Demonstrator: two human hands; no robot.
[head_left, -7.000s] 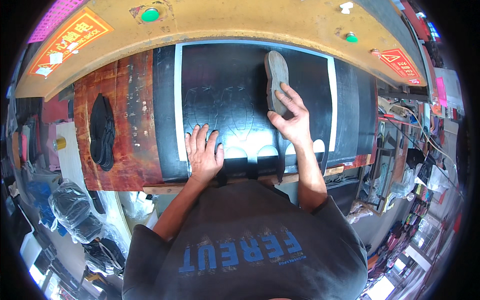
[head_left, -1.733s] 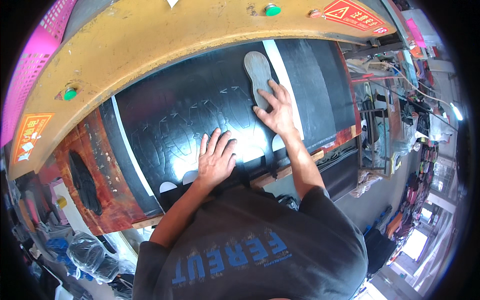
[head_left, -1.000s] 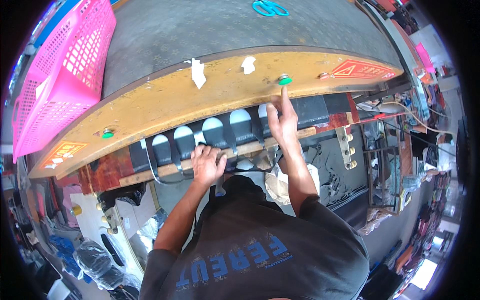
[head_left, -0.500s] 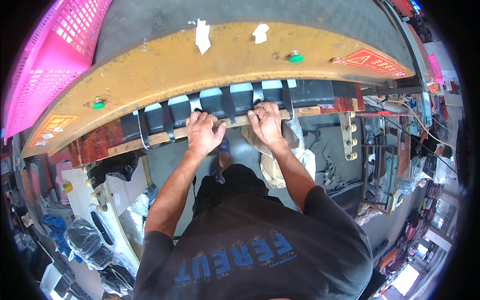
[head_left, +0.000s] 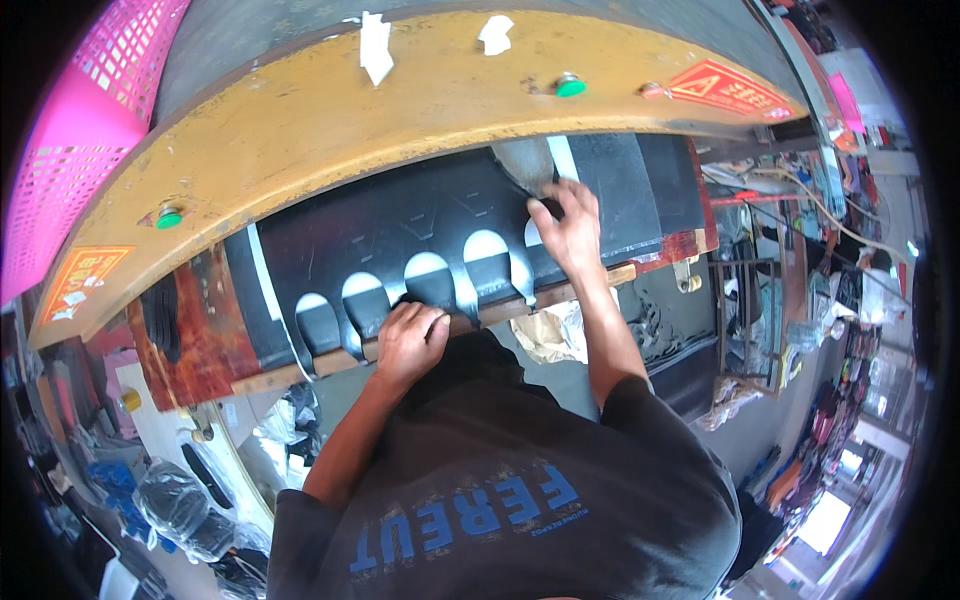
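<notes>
A black rubber sheet (head_left: 390,215) lies on a reddish-brown cutting board (head_left: 195,345) under a yellow press beam (head_left: 400,110). A row of several sole-shaped holes (head_left: 430,277) runs along the sheet's near edge. My left hand (head_left: 410,338) is curled over that near edge, between two holes. My right hand (head_left: 570,228) reaches further in, fingers bent on the near end of a grey sole-shaped cutting die (head_left: 523,160) that lies on the sheet, partly under the beam.
The beam carries two green buttons, one on the left (head_left: 169,216) and one on the right (head_left: 570,87), and orange warning labels (head_left: 735,90). A pink mesh basket (head_left: 85,140) sits at upper left. Bags of black pieces (head_left: 185,490) lie on the floor at the left. A metal rack (head_left: 755,310) stands on the right.
Both hands were on the sheet's near edge half a second ago. Now more of the sheet shows under the beam, and my right hand has reached forward onto the grey die.
</notes>
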